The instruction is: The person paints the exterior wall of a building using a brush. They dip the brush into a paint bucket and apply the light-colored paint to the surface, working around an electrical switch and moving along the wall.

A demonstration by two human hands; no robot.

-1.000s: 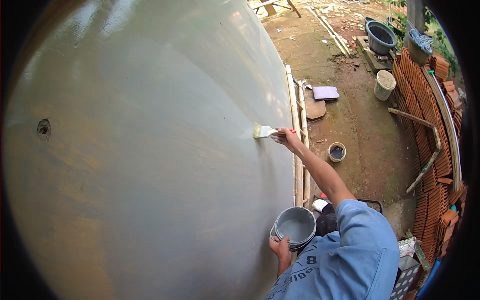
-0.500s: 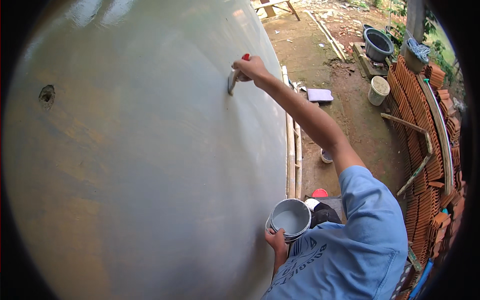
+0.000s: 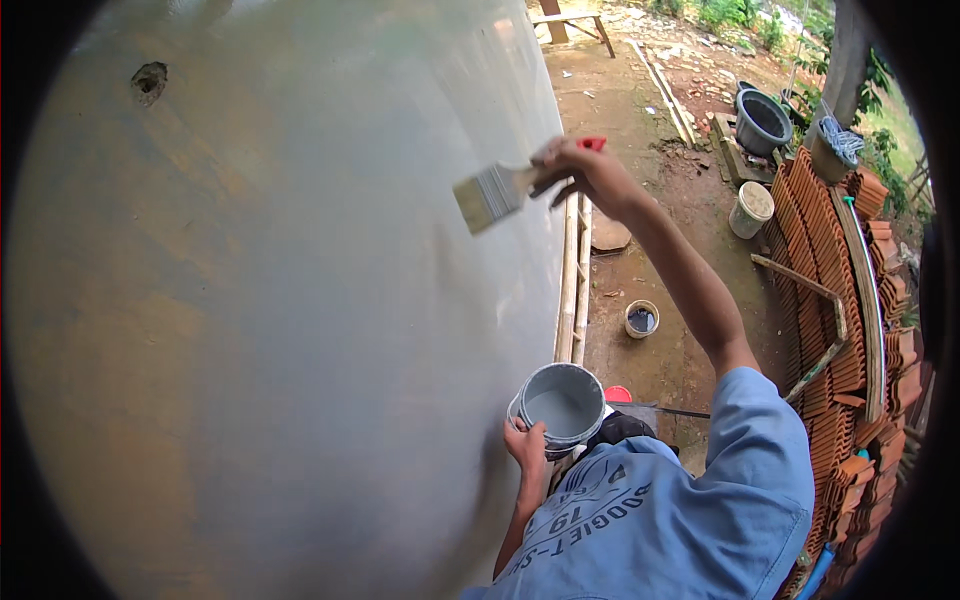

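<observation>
My right hand (image 3: 580, 172) grips a wide paintbrush (image 3: 492, 197) by its handle, whose red end sticks out past the fingers. The pale bristles point down and left, in front of the grey, wet-looking wall (image 3: 340, 300); whether they touch it I cannot tell. Low in the view, my left hand (image 3: 527, 446) is closed on the rim of a grey bucket (image 3: 562, 405), thumb over the edge. Smooth grey liquid fills part of the bucket, which I hold close to my body. Yellowish-brown patches show on the wall's left side.
A hole (image 3: 149, 83) breaks the wall at upper left. Bamboo poles (image 3: 572, 280) run along the wall's edge. On the ground stand a small tub of dark liquid (image 3: 641, 319), a white bucket (image 3: 751, 209) and a black basin (image 3: 763, 122). Stacked orange roof tiles (image 3: 810, 270) line the right.
My right hand has drawn the brush back to the right, turning its flat side into view. The bucket in my left hand sits slightly higher and further left. The whole view has shifted.
</observation>
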